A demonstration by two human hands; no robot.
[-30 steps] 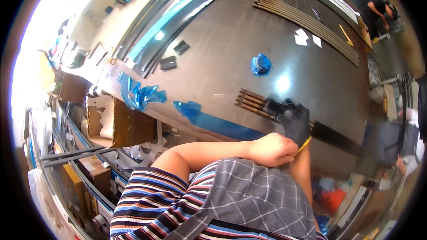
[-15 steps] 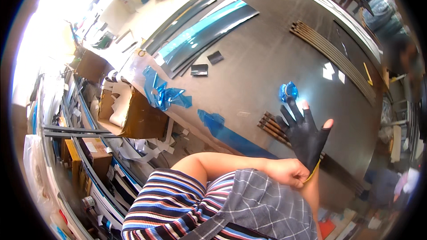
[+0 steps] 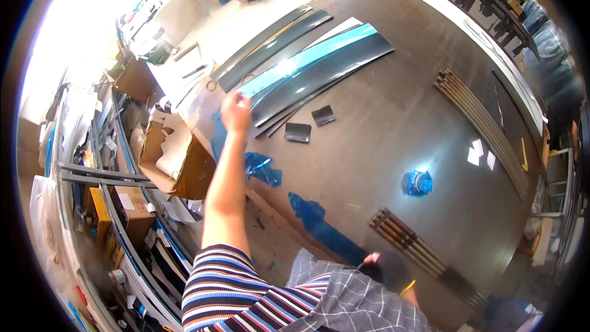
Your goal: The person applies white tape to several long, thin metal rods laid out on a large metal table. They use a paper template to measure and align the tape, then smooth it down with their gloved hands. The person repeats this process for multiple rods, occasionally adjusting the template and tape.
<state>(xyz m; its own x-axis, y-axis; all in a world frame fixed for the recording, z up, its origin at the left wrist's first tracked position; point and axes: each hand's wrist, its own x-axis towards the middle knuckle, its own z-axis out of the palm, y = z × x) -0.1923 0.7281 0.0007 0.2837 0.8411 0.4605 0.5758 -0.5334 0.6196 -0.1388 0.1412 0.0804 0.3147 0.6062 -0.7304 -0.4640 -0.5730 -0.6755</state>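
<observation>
1 bare left hand [image 3: 236, 112] right by the left end of a blue-topped strip [image 3: 322, 64] on the bench [image 3: 362, 154], 1 gloved right hand [image 3: 390, 270] near some rods [image 3: 409, 241], can't tell if either grip's pinching.

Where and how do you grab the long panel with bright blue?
Probably pinch the near end of the blue-banded panel, coming from the person's left: it's long and lies low, slanting away, and that end is nearest the left hand.
</observation>
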